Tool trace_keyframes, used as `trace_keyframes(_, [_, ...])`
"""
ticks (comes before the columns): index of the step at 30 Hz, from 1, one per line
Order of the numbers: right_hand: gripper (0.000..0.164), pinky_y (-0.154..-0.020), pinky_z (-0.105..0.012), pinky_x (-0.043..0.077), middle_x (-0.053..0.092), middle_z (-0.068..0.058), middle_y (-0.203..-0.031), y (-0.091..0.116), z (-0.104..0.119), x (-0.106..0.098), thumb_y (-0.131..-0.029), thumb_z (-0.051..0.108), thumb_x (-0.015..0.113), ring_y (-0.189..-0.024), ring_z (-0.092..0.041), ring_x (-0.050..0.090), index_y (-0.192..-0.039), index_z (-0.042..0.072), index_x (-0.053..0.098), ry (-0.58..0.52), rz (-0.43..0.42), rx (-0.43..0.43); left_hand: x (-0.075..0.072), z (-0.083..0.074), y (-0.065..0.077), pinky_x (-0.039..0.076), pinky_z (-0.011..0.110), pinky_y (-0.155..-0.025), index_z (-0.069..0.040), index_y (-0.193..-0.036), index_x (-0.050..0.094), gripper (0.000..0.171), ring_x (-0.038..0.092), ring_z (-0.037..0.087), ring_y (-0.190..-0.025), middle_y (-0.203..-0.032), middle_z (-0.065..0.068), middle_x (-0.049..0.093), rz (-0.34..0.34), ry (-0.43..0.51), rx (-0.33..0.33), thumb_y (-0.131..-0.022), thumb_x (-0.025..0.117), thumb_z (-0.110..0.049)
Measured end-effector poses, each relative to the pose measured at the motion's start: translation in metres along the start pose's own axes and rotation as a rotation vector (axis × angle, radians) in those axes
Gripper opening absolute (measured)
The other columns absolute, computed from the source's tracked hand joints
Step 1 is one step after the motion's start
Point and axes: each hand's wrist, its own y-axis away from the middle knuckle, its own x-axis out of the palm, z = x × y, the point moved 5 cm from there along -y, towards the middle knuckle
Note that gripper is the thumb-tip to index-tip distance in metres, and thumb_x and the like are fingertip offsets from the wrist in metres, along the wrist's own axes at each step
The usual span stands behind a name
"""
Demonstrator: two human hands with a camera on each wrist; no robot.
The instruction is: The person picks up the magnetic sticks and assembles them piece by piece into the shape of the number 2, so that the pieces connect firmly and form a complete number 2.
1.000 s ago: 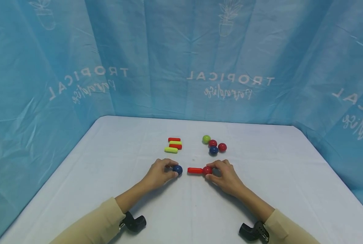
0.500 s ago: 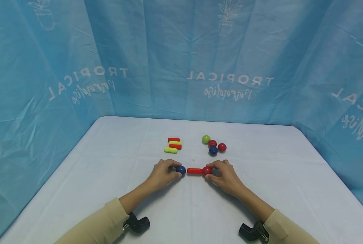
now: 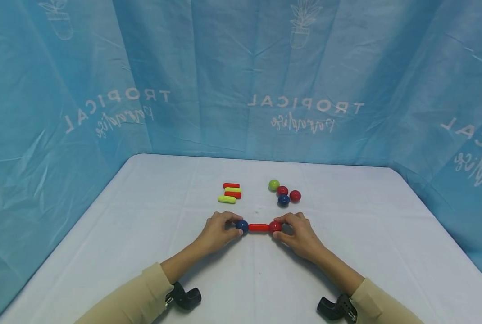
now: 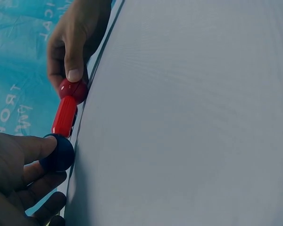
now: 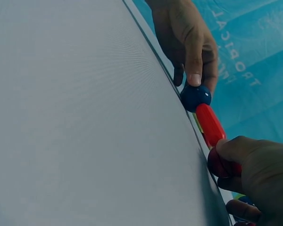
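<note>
My left hand (image 3: 218,231) pinches a dark blue ball (image 3: 243,226) between thumb and fingers. Facing it, my right hand (image 3: 299,235) pinches a red ball (image 3: 275,227). A red ridged stick (image 3: 259,227) spans the two balls in a straight line, one end at each. In the left wrist view the stick (image 4: 64,117) runs from the red ball (image 4: 72,90) down to the blue ball (image 4: 60,153), where my left thumb presses. The right wrist view has the same row, with the blue ball (image 5: 196,98) at the far end.
Farther back on the white table (image 3: 176,189) lie red and yellow-green sticks (image 3: 227,199) in a small stack of rows. To their right sit a green ball (image 3: 274,185), two red balls (image 3: 295,195) and a blue ball (image 3: 283,200). Blue printed curtains (image 3: 225,126) surround the table.
My left hand has moved right with the blue ball, closing the gap to the free end of the red stick. My right hand and the red ball have stayed nearly still.
</note>
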Motion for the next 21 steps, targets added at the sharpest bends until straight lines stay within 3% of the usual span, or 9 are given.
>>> trace_keyframes(9, [0.04,-0.089,-0.042,0.043,0.062,0.004,-0.109,-0.01,0.01,-0.008,-0.079,0.032,0.074,-0.108,-0.017,0.047,-0.115,0.018,0.064,-0.019,-0.003,-0.033,0.001,-0.001,0.002,0.037,0.031,-0.078,-0.016,-0.114,0.066,0.034,0.045,0.016,-0.098,-0.107,0.001,0.062,-0.011,-0.002,-0.015,-0.081,0.072,-0.018])
trace_keyframes(15, [0.037,-0.09,-0.043,0.049,0.065,0.001,-0.11,-0.038,0.031,-0.012,-0.079,0.026,0.075,-0.111,-0.018,0.052,-0.113,0.015,0.065,-0.054,-0.076,-0.076,0.0,0.001,0.003,0.035,0.033,-0.08,-0.016,-0.114,0.066,0.033,0.045,0.016,-0.097,-0.108,0.0,0.064,-0.023,-0.005,-0.019,-0.081,0.072,-0.019])
trace_keyframes(21, [0.035,-0.09,-0.042,0.05,0.068,0.001,-0.108,-0.073,0.05,0.006,-0.081,0.027,0.073,-0.109,-0.018,0.057,-0.114,0.019,0.066,-0.017,-0.088,-0.106,0.0,0.001,0.004,0.033,0.037,-0.082,-0.016,-0.113,0.067,0.034,0.045,0.017,-0.097,-0.109,0.001,0.066,-0.029,-0.003,0.001,-0.08,0.073,-0.019])
